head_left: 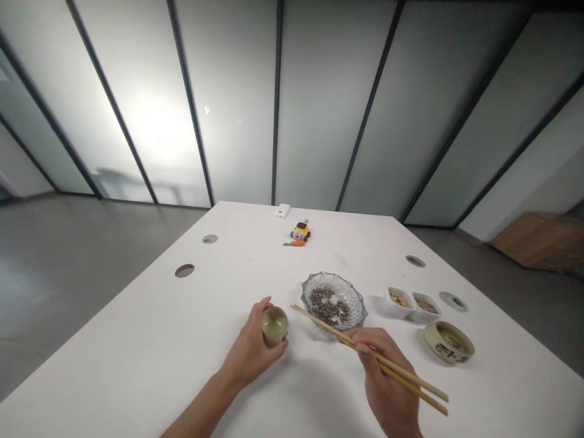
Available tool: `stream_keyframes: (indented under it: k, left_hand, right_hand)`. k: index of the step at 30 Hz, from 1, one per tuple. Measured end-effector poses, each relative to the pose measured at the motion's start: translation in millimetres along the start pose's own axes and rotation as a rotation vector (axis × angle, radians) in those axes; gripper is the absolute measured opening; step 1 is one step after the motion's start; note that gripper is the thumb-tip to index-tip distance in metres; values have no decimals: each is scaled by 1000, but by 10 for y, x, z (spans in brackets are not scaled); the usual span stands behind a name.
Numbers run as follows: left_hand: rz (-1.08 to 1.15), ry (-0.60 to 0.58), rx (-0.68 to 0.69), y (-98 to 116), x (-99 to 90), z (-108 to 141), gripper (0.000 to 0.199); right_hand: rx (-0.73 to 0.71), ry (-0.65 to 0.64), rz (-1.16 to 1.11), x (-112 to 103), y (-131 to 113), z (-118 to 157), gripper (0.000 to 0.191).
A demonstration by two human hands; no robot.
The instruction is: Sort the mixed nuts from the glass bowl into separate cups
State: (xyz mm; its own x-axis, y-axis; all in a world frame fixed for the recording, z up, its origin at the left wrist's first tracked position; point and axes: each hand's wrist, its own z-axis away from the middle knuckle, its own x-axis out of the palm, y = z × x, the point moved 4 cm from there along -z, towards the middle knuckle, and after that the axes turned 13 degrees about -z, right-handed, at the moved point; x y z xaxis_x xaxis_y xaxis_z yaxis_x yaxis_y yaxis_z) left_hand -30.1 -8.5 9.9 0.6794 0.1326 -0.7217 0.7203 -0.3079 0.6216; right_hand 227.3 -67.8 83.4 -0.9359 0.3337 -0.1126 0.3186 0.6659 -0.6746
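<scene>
My left hand (pixel 255 344) is wrapped round a small olive-green cup (pixel 274 325), whose inside shows no contents. Between the thumb and fingers of my right hand (pixel 383 374) is a pair of wooden chopsticks (pixel 340 334). Their tips are close together, just right of the cup and left of a scalloped glass bowl (pixel 357 299), with nothing visible between them. Many small dark beads (pixel 326 304) lie in the bowl, which stands beyond my right hand.
White twin dishes (pixel 412 311) with pale pieces and a round ceramic bowl (pixel 449 342) with dark markings stand at the right. Farther back are a toy vehicle (pixel 300 230), a toy carrot (pixel 296 243) and a white box (pixel 282 210). The table (pixel 150 340) has round holes.
</scene>
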Motion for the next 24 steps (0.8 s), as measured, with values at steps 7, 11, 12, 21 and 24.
stream_keyframes:
  k: [7,11,12,21,24]
  left_hand:
    - [-53,307,-150,-303,-367,-131,70]
    - [-61,338,-159,-369,-396,-153,70]
    - [-58,335,-156,-370,-389,-151,70]
    - [-47,274,-144,-352,-321,-130,70]
    - [-48,257,-146,-357,-310,-129,71]
  right_hand:
    - [-196,-296,22,415,-28,150,9]
    - [-257,-419,40,630,1,311,10]
    - [-265,-432,47,656,15,342,9]
    - [-312,-470,107,714,72,434,5]
    - [-336,-485,128,723,67,432,5]
